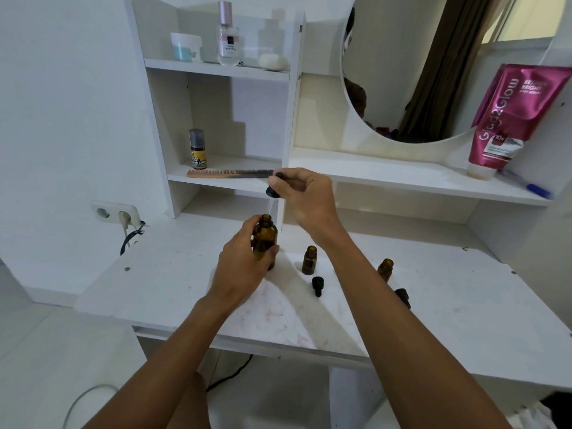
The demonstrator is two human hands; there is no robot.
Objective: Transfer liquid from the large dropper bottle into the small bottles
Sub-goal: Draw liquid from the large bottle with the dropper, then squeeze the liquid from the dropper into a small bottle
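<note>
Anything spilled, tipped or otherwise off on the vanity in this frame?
No spill shows. Both small amber bottles stand upright and open; their black dropper caps lie loose on the tabletop. Left hand steadies the large bottle; right hand holds its dropper above.

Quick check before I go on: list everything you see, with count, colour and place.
Large bottle: 1, amber, open, on desk in left hand.
Dropper: 1, black top, above large bottle.
Small bottles: 2, amber, open, on desk.
Dropper caps: 2, black, lying by small bottles.
Comb: 1, brown and black, lower shelf.
Spray bottle: 1, yellow label, lower shelf.
Jar: 1, white and blue, top shelf.
Perfume: 1, clear, top shelf.
Tube: 1, pink, right shelf.
Left hand: grips large bottle.
Right hand: pinches dropper.
</note>
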